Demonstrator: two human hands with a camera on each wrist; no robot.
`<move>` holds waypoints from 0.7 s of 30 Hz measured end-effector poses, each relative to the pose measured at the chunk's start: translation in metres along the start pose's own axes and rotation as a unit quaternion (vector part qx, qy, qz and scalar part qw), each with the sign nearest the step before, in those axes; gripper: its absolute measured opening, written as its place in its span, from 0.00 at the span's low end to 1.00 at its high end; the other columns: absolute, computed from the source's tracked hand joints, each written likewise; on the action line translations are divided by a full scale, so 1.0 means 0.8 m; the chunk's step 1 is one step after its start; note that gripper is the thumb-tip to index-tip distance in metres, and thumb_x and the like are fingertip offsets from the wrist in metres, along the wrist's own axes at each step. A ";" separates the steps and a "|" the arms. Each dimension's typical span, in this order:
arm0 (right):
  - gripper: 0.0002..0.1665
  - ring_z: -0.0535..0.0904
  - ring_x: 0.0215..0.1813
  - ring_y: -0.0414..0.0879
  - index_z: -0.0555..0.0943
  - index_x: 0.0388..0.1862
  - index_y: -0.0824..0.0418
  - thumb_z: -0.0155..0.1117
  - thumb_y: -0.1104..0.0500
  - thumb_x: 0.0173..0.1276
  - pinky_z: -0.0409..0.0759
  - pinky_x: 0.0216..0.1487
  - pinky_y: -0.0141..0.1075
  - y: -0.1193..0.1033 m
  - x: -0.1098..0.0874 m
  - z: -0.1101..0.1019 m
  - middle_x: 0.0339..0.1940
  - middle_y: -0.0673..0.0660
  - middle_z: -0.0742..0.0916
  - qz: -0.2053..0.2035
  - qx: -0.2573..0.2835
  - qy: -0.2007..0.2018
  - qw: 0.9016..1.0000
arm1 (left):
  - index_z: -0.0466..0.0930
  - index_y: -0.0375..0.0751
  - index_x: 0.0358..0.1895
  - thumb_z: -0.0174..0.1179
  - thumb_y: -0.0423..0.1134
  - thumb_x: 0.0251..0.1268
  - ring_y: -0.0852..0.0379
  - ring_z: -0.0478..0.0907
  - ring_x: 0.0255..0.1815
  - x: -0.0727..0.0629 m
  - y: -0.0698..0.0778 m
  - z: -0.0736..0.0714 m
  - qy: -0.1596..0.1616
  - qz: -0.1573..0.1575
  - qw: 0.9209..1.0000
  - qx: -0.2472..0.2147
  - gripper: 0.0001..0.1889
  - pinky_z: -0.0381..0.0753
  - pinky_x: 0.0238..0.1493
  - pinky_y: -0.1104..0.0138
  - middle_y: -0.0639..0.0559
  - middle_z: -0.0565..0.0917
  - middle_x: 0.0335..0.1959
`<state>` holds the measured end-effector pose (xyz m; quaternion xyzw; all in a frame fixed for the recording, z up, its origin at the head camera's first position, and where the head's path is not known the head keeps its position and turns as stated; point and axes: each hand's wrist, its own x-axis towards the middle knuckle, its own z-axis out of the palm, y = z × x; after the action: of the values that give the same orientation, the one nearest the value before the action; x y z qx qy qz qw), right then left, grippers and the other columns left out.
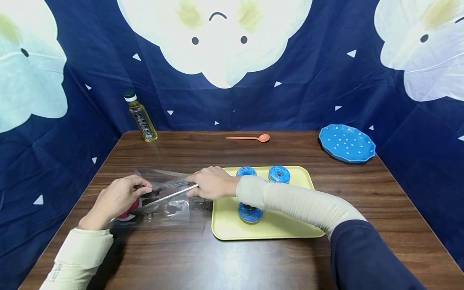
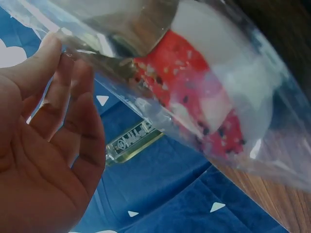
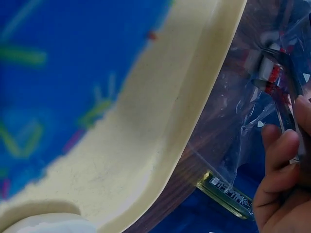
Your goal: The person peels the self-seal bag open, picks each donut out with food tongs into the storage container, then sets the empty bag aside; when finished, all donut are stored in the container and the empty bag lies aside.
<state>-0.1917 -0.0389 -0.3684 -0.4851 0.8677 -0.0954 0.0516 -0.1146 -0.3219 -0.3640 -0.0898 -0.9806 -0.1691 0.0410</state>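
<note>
My left hand (image 1: 117,197) pinches the edge of a clear plastic bag (image 1: 177,210) between thumb and fingers, at the left of the table. Inside the bag lies a donut with red icing and sprinkles (image 2: 187,85), partly hidden by my left hand in the head view. With my right hand (image 1: 213,183) I grip metal tongs (image 1: 170,196), which reach left into the bag. In the left wrist view a tong end (image 2: 141,24) overlaps the red donut. Several blue-iced donuts (image 1: 279,174) sit on a yellow tray (image 1: 228,231) under my right forearm.
A bottle of yellow oil (image 1: 143,121) stands at the back left. An orange spoon (image 1: 264,138) lies along the back edge. On the back right is a blue dotted plate (image 1: 348,143). Blue cloth (image 1: 253,104) hangs around the table's back and sides.
</note>
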 end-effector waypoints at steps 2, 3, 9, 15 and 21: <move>0.31 0.84 0.55 0.44 0.76 0.70 0.50 0.57 0.37 0.75 0.80 0.30 0.38 0.001 -0.002 -0.002 0.64 0.46 0.82 0.002 0.001 0.001 1.000 | 0.88 0.51 0.39 0.66 0.44 0.68 0.43 0.84 0.43 0.000 -0.001 -0.001 0.000 0.004 1.000 -0.003 0.04 0.79 0.30 0.49 0.47 0.87 0.44; 0.31 0.84 0.54 0.44 0.76 0.70 0.50 0.57 0.37 0.75 0.79 0.28 0.37 0.001 -0.003 -0.003 0.64 0.46 0.82 0.003 0.002 0.000 1.000 | 0.88 0.51 0.39 0.66 0.44 0.68 0.43 0.84 0.43 0.000 -0.001 -0.001 0.000 0.005 1.000 -0.004 0.04 0.79 0.32 0.47 0.48 0.87 0.43; 0.32 0.84 0.53 0.44 0.76 0.71 0.50 0.57 0.36 0.75 0.79 0.27 0.37 0.004 -0.006 -0.006 0.62 0.47 0.83 0.012 0.002 -0.005 1.000 | 0.87 0.49 0.38 0.65 0.41 0.69 0.48 0.82 0.39 -0.001 -0.004 -0.002 -0.006 0.002 1.000 -0.006 0.03 0.79 0.35 0.48 0.51 0.86 0.39; 0.31 0.84 0.55 0.46 0.77 0.69 0.51 0.59 0.38 0.74 0.81 0.32 0.40 0.010 -0.015 -0.012 0.62 0.48 0.84 0.008 0.006 0.002 1.000 | 0.87 0.49 0.38 0.66 0.42 0.68 0.50 0.82 0.36 -0.001 -0.005 -0.003 -0.003 0.008 1.000 0.008 0.03 0.78 0.30 0.52 0.52 0.86 0.37; 0.30 0.83 0.56 0.47 0.79 0.67 0.51 0.61 0.38 0.73 0.82 0.36 0.42 0.026 -0.040 -0.025 0.61 0.48 0.84 0.028 0.012 0.006 1.000 | 0.87 0.49 0.38 0.66 0.43 0.68 0.53 0.79 0.34 0.000 -0.005 -0.008 0.003 0.000 1.000 0.016 0.04 0.73 0.27 0.57 0.52 0.85 0.37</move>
<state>-0.1961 0.0013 -0.3534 -0.4597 0.8799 -0.1068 0.0545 -0.1153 -0.3279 -0.3596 -0.0886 -0.9831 -0.1540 0.0450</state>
